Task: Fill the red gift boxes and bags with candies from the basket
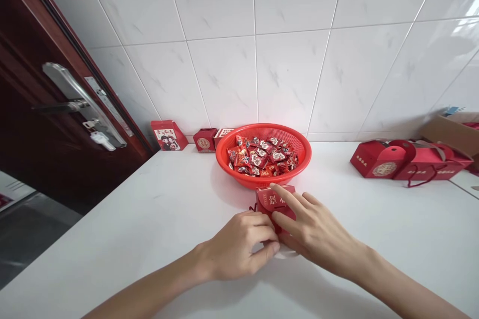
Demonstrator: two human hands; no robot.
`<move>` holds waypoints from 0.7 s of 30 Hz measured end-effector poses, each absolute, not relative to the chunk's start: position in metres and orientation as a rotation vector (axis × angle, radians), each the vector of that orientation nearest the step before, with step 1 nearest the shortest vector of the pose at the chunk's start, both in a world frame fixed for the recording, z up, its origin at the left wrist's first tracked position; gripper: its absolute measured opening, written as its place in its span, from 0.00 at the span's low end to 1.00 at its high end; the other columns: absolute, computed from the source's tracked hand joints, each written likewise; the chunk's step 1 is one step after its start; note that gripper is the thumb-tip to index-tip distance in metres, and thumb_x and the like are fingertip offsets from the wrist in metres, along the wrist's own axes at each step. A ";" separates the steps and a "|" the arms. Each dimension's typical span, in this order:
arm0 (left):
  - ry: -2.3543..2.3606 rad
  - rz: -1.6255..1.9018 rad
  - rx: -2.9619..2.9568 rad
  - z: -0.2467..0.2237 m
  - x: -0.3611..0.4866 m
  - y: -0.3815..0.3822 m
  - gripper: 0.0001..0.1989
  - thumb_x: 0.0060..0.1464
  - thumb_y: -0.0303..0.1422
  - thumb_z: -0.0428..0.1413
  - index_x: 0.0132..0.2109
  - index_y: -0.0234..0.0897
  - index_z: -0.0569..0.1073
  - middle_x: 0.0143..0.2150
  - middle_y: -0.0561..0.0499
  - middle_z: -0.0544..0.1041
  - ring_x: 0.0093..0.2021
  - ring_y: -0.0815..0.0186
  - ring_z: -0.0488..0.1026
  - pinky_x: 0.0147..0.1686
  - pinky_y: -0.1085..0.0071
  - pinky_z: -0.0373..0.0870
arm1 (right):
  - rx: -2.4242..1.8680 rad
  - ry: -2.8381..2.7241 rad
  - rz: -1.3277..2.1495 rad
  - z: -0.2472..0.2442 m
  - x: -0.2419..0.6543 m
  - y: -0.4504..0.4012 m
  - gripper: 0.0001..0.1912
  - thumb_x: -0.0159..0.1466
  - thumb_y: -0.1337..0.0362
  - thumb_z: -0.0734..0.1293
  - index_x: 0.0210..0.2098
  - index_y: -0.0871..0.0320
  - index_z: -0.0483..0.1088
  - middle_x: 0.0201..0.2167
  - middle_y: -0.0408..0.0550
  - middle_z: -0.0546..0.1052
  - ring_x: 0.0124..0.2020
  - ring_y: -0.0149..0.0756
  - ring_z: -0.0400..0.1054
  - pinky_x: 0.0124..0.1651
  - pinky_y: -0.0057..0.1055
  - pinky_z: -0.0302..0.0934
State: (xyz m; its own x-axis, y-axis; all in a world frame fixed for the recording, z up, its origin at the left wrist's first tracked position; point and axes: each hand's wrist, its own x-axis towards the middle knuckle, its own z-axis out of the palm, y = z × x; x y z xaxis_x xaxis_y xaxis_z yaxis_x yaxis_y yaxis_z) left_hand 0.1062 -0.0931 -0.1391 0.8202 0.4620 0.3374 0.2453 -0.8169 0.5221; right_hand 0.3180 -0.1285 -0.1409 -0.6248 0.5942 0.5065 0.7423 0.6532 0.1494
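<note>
- Left hand (245,245): fingers curled at the red box (266,200); grip I cannot tell.
- Right hand (305,219): fingers spread over this box, thumb hidden; grip also unclear.
- The box, partly covered, is on the bench (168,219) before the red basket (307,155).
- White curved piece (287,253) under the hands: hard to identify.
- Cardboard box (445,132): cut off at right.

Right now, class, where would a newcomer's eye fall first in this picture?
Most likely the round red plastic basket of small, mostly red packets, mid-picture on the white table. Just in front of it, the person's left hand and right hand are at a small red cardboard box. At the picture's left edge, the dark red wooden door also stands out.
</note>
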 end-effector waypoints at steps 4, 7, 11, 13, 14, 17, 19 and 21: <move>0.566 0.639 2.547 -0.140 0.111 -0.095 0.09 0.62 0.28 0.55 0.36 0.37 0.79 0.35 0.51 0.79 0.34 0.67 0.74 0.37 0.71 0.69 | -1.210 -2.367 -0.585 -0.140 0.315 -0.130 0.05 0.62 0.74 0.62 0.35 0.59 0.67 0.52 0.66 0.74 0.37 0.42 0.72 0.32 0.34 0.58; 0.557 0.603 2.605 -0.136 0.114 -0.095 0.11 0.64 0.28 0.52 0.36 0.37 0.79 0.35 0.51 0.79 0.35 0.67 0.74 0.38 0.70 0.68 | -1.389 -2.296 -0.396 -0.136 0.315 -0.134 0.09 0.57 0.74 0.62 0.38 0.59 0.65 0.51 0.61 0.74 0.30 0.36 0.69 0.27 0.31 0.57; 0.630 0.428 2.694 -0.133 0.116 -0.095 0.09 0.65 0.30 0.52 0.46 0.38 0.78 0.39 0.52 0.80 0.36 0.65 0.76 0.39 0.68 0.68 | -1.541 -2.194 -0.297 -0.132 0.323 -0.134 0.13 0.57 0.78 0.57 0.37 0.58 0.63 0.43 0.52 0.74 0.19 0.27 0.56 0.21 0.28 0.44; 0.622 0.396 2.764 -0.133 0.119 -0.095 0.10 0.63 0.28 0.52 0.47 0.38 0.78 0.37 0.52 0.80 0.34 0.65 0.75 0.37 0.68 0.67 | -1.645 -2.150 -0.322 -0.131 0.327 -0.133 0.13 0.57 0.79 0.57 0.37 0.58 0.64 0.42 0.51 0.73 0.16 0.24 0.52 0.21 0.28 0.42; 0.601 0.421 2.807 -0.133 0.121 -0.095 0.10 0.62 0.27 0.52 0.44 0.38 0.78 0.35 0.52 0.79 0.32 0.65 0.74 0.35 0.68 0.65 | -1.712 -2.144 -0.336 -0.130 0.327 -0.133 0.13 0.57 0.79 0.57 0.37 0.58 0.64 0.40 0.50 0.73 0.16 0.24 0.52 0.20 0.28 0.41; 0.570 0.538 2.903 -0.132 0.131 -0.096 0.10 0.60 0.25 0.51 0.38 0.36 0.78 0.32 0.50 0.77 0.31 0.64 0.71 0.33 0.66 0.63 | -1.927 -2.169 -0.412 -0.126 0.324 -0.134 0.11 0.57 0.79 0.62 0.34 0.58 0.67 0.32 0.49 0.73 0.20 0.30 0.63 0.21 0.28 0.43; 0.604 0.571 2.914 -0.132 0.138 -0.094 0.11 0.62 0.26 0.50 0.39 0.36 0.78 0.34 0.49 0.77 0.32 0.63 0.71 0.33 0.66 0.63 | -1.997 -2.193 -0.486 -0.125 0.320 -0.136 0.08 0.57 0.78 0.64 0.30 0.59 0.68 0.29 0.51 0.74 0.27 0.38 0.70 0.25 0.29 0.52; 0.640 0.589 2.911 -0.133 0.144 -0.092 0.13 0.66 0.27 0.48 0.39 0.35 0.77 0.34 0.49 0.77 0.31 0.63 0.71 0.34 0.65 0.63 | -1.992 -2.210 -0.549 -0.125 0.316 -0.137 0.06 0.59 0.75 0.66 0.29 0.59 0.70 0.29 0.54 0.75 0.32 0.44 0.72 0.34 0.35 0.61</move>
State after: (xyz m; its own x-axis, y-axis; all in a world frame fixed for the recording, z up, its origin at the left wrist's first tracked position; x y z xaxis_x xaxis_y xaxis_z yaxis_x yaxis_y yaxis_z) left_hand 0.1440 -0.0925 -0.1328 0.8365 0.4229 0.3484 0.3829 -0.9060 0.1805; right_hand 0.3162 -0.1370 -0.1255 -0.1293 0.9376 0.3226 0.9796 0.0703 0.1882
